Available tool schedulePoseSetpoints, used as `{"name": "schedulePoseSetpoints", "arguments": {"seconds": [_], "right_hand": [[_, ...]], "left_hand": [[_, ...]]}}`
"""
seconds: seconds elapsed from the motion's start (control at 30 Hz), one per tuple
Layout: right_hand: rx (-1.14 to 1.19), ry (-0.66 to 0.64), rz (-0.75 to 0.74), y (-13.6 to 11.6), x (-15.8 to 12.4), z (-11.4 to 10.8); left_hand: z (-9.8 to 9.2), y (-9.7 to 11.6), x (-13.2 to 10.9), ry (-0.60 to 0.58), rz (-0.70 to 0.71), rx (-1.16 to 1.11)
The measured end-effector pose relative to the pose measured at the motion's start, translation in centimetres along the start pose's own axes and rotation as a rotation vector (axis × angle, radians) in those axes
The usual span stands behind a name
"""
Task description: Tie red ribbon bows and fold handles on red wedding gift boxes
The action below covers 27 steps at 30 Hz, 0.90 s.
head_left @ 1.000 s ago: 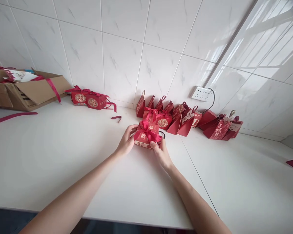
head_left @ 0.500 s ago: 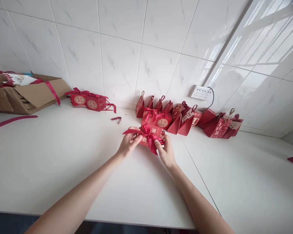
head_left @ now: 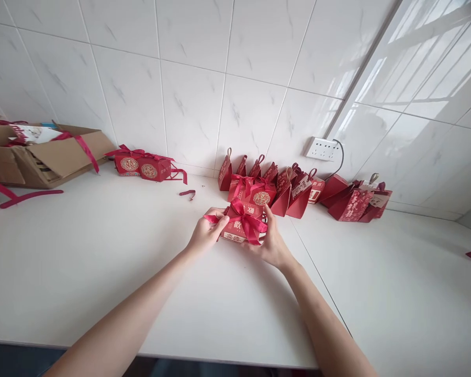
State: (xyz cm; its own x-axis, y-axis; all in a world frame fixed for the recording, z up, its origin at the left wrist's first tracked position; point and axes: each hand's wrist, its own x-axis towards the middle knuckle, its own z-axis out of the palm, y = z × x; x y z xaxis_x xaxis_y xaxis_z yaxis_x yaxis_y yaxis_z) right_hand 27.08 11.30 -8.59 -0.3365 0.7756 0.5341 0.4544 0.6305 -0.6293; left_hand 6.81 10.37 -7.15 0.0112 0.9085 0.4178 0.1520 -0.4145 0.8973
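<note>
A red gift box (head_left: pixel 235 228) with pale lettering is between my hands, in front of the grouped boxes. Across its top lies a red ribbon bow (head_left: pixel 244 220). My left hand (head_left: pixel 210 230) grips the box's left side, its thumb on the ribbon near the top edge. On the right side, my right hand (head_left: pixel 272 241) holds the box with fingers wrapped around the side and partly beneath it. The box's underside is hidden.
Behind stand several red boxes (head_left: pixel 262 198) with loops and bows. More red boxes (head_left: pixel 353 205) are at right, two ribboned boxes (head_left: pixel 129 163) at left. An open cardboard box (head_left: pixel 63 157) sits far left. A power strip (head_left: pixel 324 149) is on the wall; ribbon scraps (head_left: pixel 187 193) lie on the table.
The box has tilted so its front side shows more. My right hand has moved from the bow to the box's right side and lower edge. The view has shifted slightly.
</note>
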Motion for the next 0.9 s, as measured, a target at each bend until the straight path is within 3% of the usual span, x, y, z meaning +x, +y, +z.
{"name": "schedulePoseSetpoints", "arguments": {"seconds": [0.13,0.33,0.47,0.57,0.63,0.73,0.83,0.9], "right_hand": [[-0.018,0.019,-0.076,0.5,0.0,-0.4],[-0.227,0.242,-0.094,1.0,0.1,0.2],[-0.269,0.389,-0.048,0.2,0.2,0.0],[-0.273,0.395,-0.042,-0.5,0.2,-0.3],[-0.249,0.389,-0.039,-0.8,0.1,-0.3],[-0.232,0.397,-0.017,-0.4,0.2,-0.1],[-0.275,0.343,-0.005,0.3,0.3,-0.1],[-0.3,0.266,-0.002,0.6,0.3,-0.3]], "left_hand": [[-0.1,0.6,-0.2,-0.043,0.033,-0.046],[0.3,0.5,-0.3,-0.085,-0.047,-0.054],[0.4,-0.2,0.0,0.052,-0.005,0.019],[0.1,0.0,0.2,0.124,-0.037,-0.01],[-0.1,0.2,0.3,0.033,-0.117,-0.085],[-0.2,0.5,0.3,-0.251,-0.295,-0.162],[-0.4,0.3,0.1,-0.526,-0.467,-0.048],[-0.9,-0.2,0.1,-0.53,-0.523,0.097]]}}
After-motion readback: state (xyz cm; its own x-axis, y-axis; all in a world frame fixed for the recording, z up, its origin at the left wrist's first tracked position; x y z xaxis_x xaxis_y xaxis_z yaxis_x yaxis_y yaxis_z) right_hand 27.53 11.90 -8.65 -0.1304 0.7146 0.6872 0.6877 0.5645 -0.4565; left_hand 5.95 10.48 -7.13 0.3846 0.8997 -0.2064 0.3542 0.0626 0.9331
